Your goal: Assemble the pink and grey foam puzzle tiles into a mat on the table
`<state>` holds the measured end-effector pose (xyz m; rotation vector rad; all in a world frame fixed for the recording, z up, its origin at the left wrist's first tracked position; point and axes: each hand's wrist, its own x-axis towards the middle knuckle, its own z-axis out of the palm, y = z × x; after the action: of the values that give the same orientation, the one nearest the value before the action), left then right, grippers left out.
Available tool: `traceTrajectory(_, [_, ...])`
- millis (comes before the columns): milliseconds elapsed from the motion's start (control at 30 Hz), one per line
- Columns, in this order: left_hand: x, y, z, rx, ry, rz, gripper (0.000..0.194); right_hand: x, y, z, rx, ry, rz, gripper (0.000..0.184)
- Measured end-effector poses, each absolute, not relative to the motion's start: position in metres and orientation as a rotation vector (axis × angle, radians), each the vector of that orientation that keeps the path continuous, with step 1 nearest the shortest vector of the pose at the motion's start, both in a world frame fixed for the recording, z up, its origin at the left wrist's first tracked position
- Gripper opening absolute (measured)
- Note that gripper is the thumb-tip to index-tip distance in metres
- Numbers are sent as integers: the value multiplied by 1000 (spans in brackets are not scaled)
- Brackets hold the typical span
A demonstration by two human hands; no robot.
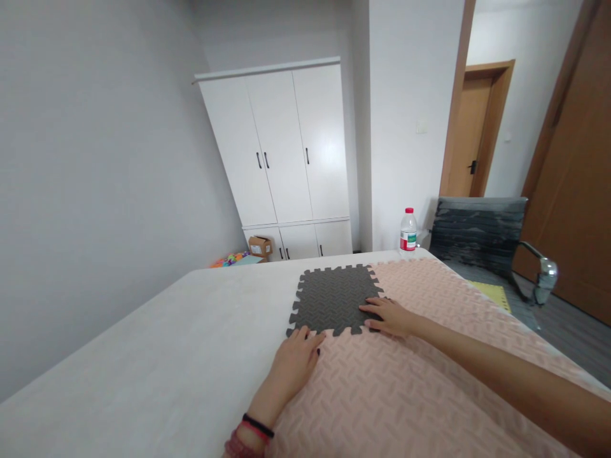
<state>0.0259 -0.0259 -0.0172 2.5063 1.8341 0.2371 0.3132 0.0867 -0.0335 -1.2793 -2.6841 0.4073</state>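
Observation:
A dark grey foam mat tile [334,292] with jigsaw edges lies flat on the table, up against pink foam matting [382,388] on its near and right sides. My left hand [298,356] rests palm down at the tile's near left edge, fingertips touching the seam with the pink matting. On the right edge of the grey tile lies my right hand [389,316], fingers spread and flat. Neither hand grips anything. Parts of the seams are hidden under my fingers.
The white table top [143,356] stretches out to the left. A plastic bottle with a red cap [408,232] stands at the far edge. Beyond are a white cabinet [281,146], a cardboard box [260,247] and a dark chair [477,232] at the right.

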Motion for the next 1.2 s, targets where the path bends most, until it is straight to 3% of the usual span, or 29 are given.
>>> traceTrajectory(367, [27, -27, -17, 2523, 1826, 244, 45, 273, 79, -38, -1315, -2694, 205, 71])
traceTrajectory(700, [30, -30, -9, 2511, 1841, 162, 45, 224, 71, -33, -1552, -2598, 129, 94])
traceTrajectory(933, [33, -30, -8, 2496, 1864, 129, 45, 221, 72, -37, -1602, -2631, 231, 99])
traceTrajectory(1200, [29, -33, -4, 2513, 1810, 84, 46, 258, 64, -24, -1355, -2592, 508, 86])
